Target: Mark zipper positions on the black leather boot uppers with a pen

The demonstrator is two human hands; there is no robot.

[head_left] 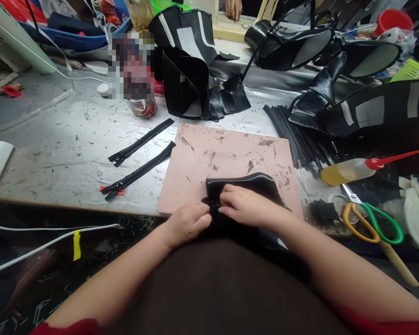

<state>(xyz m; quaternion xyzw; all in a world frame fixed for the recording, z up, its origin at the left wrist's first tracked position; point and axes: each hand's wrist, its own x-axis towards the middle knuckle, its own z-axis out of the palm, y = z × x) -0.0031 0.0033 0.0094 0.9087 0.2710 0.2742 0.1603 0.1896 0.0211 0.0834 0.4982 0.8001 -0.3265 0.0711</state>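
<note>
A glossy black leather boot upper (244, 184) lies over the front of a pink board (226, 144), partly in front of my body. My left hand (188, 221) is closed, its fingertips pinching the upper's near-left edge. Close beside it, my right hand (246, 204) is bent over the leather with thumb and forefinger closed at the same edge. Between the fingertips shows a small dark end, perhaps of a zipper; the fingers hide most of it. Two loose black zippers (141, 139) lie on the table to the left of the board.
More black boot uppers (185, 79) stand at the back and right. A bundle of black zippers (293, 135), a glue bottle (349, 170) with a red nozzle and scissors (361, 209) are on the right. A white cable (49, 239) hangs at the front left. Another person's hand (233, 8) shows at the back.
</note>
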